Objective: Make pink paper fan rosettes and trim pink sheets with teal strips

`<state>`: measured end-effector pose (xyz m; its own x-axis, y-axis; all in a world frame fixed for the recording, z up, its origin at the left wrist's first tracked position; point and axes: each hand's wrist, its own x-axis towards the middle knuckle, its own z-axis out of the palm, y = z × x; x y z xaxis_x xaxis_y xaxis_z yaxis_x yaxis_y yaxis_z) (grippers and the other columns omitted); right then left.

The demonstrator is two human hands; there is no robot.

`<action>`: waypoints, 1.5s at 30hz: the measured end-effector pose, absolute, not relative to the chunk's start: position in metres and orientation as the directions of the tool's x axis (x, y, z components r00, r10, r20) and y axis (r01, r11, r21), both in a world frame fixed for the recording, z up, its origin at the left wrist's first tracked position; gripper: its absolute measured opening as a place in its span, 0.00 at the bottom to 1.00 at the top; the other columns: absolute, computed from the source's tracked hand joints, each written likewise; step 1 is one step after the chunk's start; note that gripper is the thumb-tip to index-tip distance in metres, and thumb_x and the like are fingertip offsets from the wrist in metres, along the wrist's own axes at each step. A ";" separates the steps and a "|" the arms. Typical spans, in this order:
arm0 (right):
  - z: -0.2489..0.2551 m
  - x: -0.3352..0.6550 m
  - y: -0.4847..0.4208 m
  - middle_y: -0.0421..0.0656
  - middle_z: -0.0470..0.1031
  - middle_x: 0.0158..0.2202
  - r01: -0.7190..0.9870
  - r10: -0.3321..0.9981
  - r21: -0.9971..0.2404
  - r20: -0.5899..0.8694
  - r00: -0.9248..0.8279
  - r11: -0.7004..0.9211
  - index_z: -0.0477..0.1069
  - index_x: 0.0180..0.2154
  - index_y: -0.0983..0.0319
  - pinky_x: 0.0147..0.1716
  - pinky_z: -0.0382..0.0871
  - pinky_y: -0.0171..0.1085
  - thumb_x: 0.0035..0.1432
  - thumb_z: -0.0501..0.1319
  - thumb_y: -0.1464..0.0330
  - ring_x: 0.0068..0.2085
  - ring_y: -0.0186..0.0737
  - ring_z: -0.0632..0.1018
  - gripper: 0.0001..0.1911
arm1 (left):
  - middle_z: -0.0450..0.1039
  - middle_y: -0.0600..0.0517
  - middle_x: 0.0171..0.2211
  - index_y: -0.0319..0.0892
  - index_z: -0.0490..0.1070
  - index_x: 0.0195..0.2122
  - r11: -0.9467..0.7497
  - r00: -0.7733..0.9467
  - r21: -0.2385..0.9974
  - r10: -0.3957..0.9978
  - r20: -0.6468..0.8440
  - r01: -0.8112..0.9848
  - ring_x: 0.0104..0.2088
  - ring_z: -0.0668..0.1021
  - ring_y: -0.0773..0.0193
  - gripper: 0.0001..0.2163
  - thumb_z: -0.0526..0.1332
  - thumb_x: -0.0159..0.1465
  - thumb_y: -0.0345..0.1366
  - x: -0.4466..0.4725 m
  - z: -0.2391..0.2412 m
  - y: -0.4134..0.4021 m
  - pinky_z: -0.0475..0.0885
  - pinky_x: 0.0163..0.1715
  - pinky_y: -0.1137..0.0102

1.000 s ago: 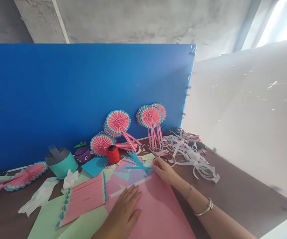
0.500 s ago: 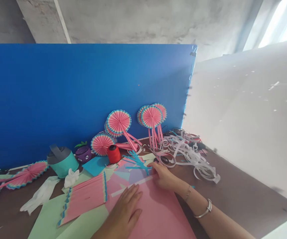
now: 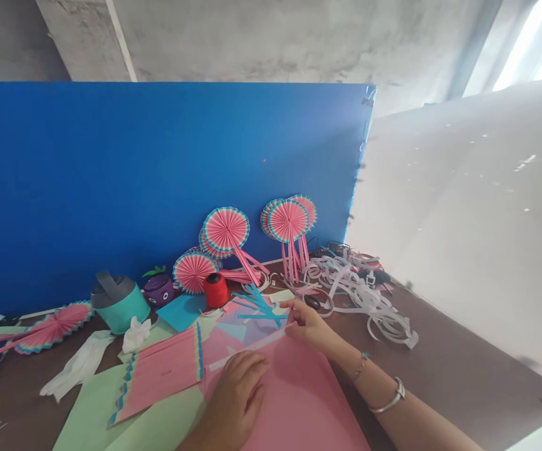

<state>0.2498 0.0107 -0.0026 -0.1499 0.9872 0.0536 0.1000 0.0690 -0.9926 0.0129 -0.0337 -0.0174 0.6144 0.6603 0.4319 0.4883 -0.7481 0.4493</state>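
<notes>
A large pink paper sheet [image 3: 299,388] lies in front of me, with a narrow white strip [image 3: 271,339] along its far edge. My left hand [image 3: 240,391] rests on the sheet near the strip's left end, palm down, fingers slightly bent and holding nothing. At the far right corner my right hand [image 3: 311,327] has its thumb on the sheet by the strip's other end. Its index finger stretches out above, and the other fingers curl behind, partly hidden. Just beyond the right fingertips lie blue paper strips [image 3: 259,304]. A pleated pink paper piece [image 3: 162,376] with blue edges is left of my left hand.
Round pleated fans [image 3: 226,230] lean against the blue partition [image 3: 158,156]. A red thread spool [image 3: 215,290], a purple pot [image 3: 158,290] and a teal container [image 3: 121,307] stand behind the papers. Tangled white strips [image 3: 359,294] lie right. Crumpled tissue [image 3: 78,366] lies left.
The right index finger has lifted and straightened away from the sheet's corner, while the thumb stays beside it. My left fingers have drawn together and bent a little more.
</notes>
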 end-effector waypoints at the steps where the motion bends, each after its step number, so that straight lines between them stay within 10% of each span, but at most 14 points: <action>1: 0.001 0.245 0.008 0.33 0.67 0.24 0.058 0.986 -0.996 0.057 -0.158 0.067 0.64 0.47 0.61 0.24 0.57 0.31 0.44 0.60 0.72 0.24 0.31 0.66 0.25 | 0.75 0.47 0.46 0.47 0.71 0.48 -0.736 0.590 0.494 0.672 0.447 0.463 0.49 0.76 0.58 0.14 0.55 0.64 0.28 0.016 -0.015 -0.035 0.73 0.50 0.61; 11: 0.015 0.208 -0.017 0.35 0.68 0.29 -0.150 0.930 -0.988 0.017 -0.368 -0.041 0.67 0.45 0.60 0.28 0.57 0.32 0.43 0.68 0.68 0.27 0.30 0.67 0.24 | 0.73 0.51 0.31 0.44 0.70 0.33 -0.422 0.287 0.862 0.894 0.344 0.281 0.35 0.75 0.63 0.07 0.55 0.66 0.38 0.029 -0.010 -0.036 0.71 0.37 0.70; 45: 0.015 0.203 -0.021 0.36 0.68 0.28 0.091 0.932 -0.995 0.009 -0.363 0.045 0.66 0.44 0.60 0.27 0.59 0.32 0.44 0.61 0.73 0.28 0.31 0.67 0.21 | 0.68 0.52 0.29 0.43 0.64 0.26 -0.549 0.309 0.696 0.836 0.453 0.464 0.34 0.72 0.61 0.07 0.55 0.62 0.30 0.030 -0.009 -0.034 0.67 0.35 0.67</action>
<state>0.2035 -0.0206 0.0147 -0.3628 0.9318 0.0094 0.0907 0.0454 -0.9948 0.0296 -0.0337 -0.0088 0.3092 0.8361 0.4532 0.4638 -0.5486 0.6956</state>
